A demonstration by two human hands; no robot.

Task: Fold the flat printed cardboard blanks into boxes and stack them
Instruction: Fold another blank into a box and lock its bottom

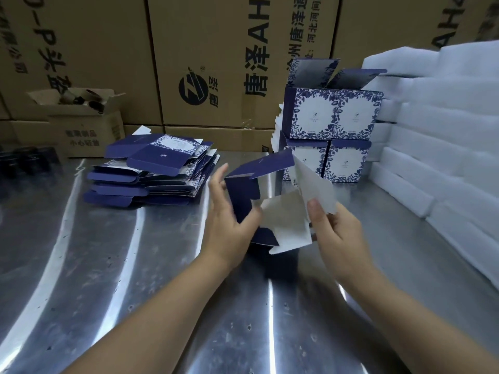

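A person at a steel table (129,298) works a half-folded box (280,217) between two bare hands, holding it just above the tabletop in the middle of the scene; the left hand (232,222) grips a navy side panel, thumb laid across its face and fingers reaching up behind it; the right hand (336,233) pinches a white inner flap, thumb on the near face and fingers curled behind; the box's flaps stand open at odd angles, navy outside and white inside.

To the left, well apart from the hands, a loose pile of flat blanks (151,171) lies on the table, navy with a blue-and-white leaf print; behind the box, the finished boxes (333,117) stand stacked in two tiers, two side by side in each, printed fronts to the viewer, with the top flaps of the upper tier standing open; just beside them on the right, white foam sheets (445,136) are piled high.

Large brown cartons (108,44) with black printed characters wall in the back; a small open carton (81,117) at far left holds dark objects too blurred to identify.
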